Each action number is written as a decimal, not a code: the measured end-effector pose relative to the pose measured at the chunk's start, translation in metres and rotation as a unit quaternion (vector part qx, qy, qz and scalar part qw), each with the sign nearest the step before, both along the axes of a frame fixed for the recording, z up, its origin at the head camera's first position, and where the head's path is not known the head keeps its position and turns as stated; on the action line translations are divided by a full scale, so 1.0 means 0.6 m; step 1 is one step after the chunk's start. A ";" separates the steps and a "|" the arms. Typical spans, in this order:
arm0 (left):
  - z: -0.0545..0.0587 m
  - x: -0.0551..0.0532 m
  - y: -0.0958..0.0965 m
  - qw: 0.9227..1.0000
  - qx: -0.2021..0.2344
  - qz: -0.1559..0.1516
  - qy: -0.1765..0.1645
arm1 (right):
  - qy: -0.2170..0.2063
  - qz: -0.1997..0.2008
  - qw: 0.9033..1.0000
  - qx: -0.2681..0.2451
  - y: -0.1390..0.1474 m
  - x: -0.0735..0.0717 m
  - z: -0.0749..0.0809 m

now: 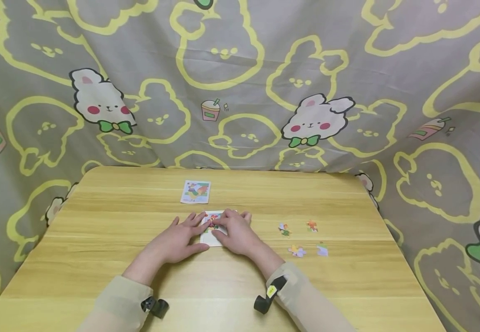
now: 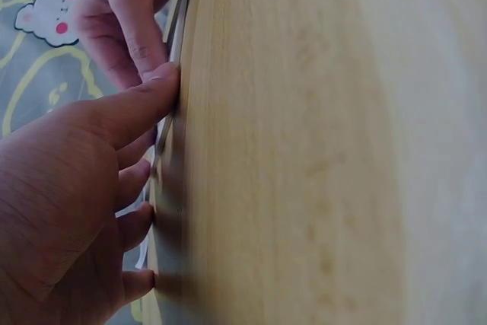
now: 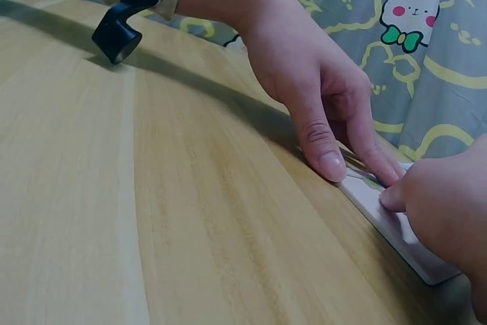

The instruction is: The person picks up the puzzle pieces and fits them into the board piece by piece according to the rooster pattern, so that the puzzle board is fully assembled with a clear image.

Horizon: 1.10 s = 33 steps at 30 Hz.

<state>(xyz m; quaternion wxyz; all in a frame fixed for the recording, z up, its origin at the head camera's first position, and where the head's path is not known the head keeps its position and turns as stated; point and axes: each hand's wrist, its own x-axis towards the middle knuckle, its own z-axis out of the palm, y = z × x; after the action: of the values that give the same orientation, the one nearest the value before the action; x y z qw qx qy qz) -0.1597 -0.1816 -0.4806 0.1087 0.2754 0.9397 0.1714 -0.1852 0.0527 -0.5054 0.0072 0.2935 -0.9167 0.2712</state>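
A white puzzle tray [image 1: 210, 239] lies on the table with a partly filled colourful picture [image 1: 212, 216] in its upper part. My left hand [image 1: 177, 240] rests at the tray's left side, fingers spread; its index finger reaches onto the picture and its thumb touches the lower left edge. From the right, my right hand [image 1: 240, 233] lies over the tray, finger and thumb tips pressing on the picture area and hiding the tray's right part. In the right wrist view, both my left hand [image 3: 304, 89] and right hand [image 3: 445, 203] touch the tray [image 3: 426, 253].
Several loose puzzle pieces [image 1: 297, 251] lie spread to the right of my right hand. Behind the tray is a square picture card [image 1: 195, 192] with a colourful bird. The wooden table [image 1: 98, 221] ends at a patterned curtain [image 1: 240, 115].
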 end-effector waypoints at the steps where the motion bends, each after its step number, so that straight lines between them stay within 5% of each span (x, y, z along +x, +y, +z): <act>1: 0.000 0.000 0.000 1.000 -0.001 0.000 0.001 | 0.004 0.000 1.000 0.003 0.001 0.000 0.000; 18: 0.000 -0.001 0.002 1.000 0.001 0.000 -0.005 | 0.015 -0.001 1.000 -0.003 0.005 0.001 -0.004; 33: -0.001 -0.002 -0.001 1.000 -0.003 0.009 -0.011 | -0.026 0.052 0.996 -0.065 0.044 0.014 0.031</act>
<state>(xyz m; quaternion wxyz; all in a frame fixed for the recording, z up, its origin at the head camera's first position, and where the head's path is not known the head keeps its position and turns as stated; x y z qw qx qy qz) -0.1610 -0.1824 -0.4813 0.1182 0.2646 0.9413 0.1730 -0.1769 0.0790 -0.4869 -0.0117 0.3322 -0.8804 0.3382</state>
